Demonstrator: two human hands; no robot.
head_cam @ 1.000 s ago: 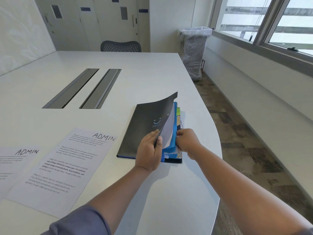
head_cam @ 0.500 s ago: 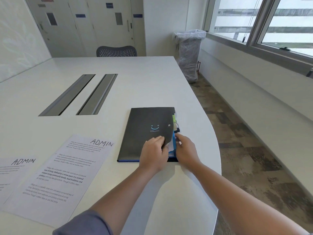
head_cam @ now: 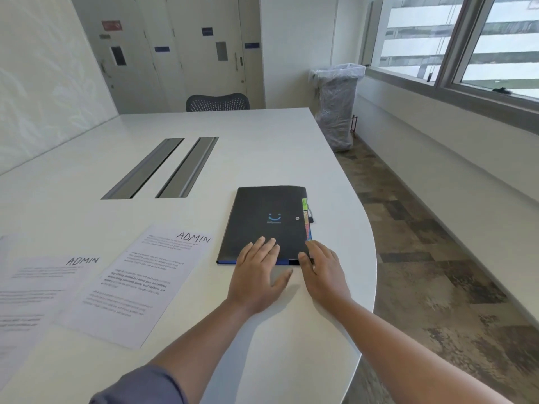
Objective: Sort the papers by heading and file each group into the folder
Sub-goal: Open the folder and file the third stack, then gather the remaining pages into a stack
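Folder (head_cam: 262,220) closed; two ADMIN sheets (head_cam: 137,284) left of it unfiled.
Left hand (head_cam: 256,272) and right hand (head_cam: 323,272): fingers flat, spread, gripping nothing, at folder's near edge.

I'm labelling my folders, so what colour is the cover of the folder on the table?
Black, with a small blue smile mark; the folder shows in the head view.

One camera only, worn on the head, looks forward and down along both forearms over the white table (head_cam: 262,141) (close to it), toward the far doors (head_cam: 204,53).
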